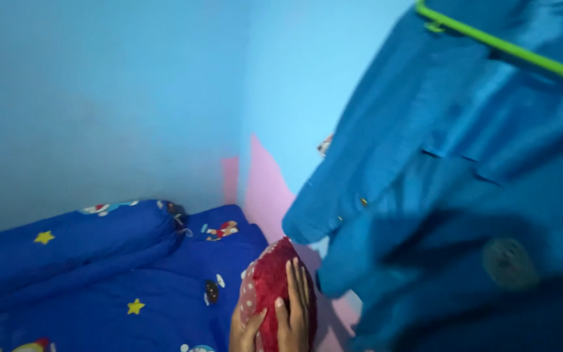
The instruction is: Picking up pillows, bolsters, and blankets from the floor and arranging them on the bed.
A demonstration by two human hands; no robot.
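Observation:
My right hand (pixel 292 311) is at the bottom middle of the head view. Its fingers point up and lie flat against a red cushion (pixel 270 280) with a white-dotted edge, and the thumb is spread to the left, so the hand grips the cushion. The cushion stands upright at the corner of the bed, next to the pink lower wall. My left hand is out of sight. A blue satin garment (pixel 451 195) hangs on a green hanger (pixel 509 49) directly to the right of the cushion and fills the right half of the view.
A bed with a dark blue sheet (pixel 131 293) printed with yellow stars and cartoon figures fills the lower left. A matching bolster (pixel 73 238) and pillow (pixel 223 228) lie against the light blue wall (pixel 99 98). A pink patch (pixel 265 189) marks the corner.

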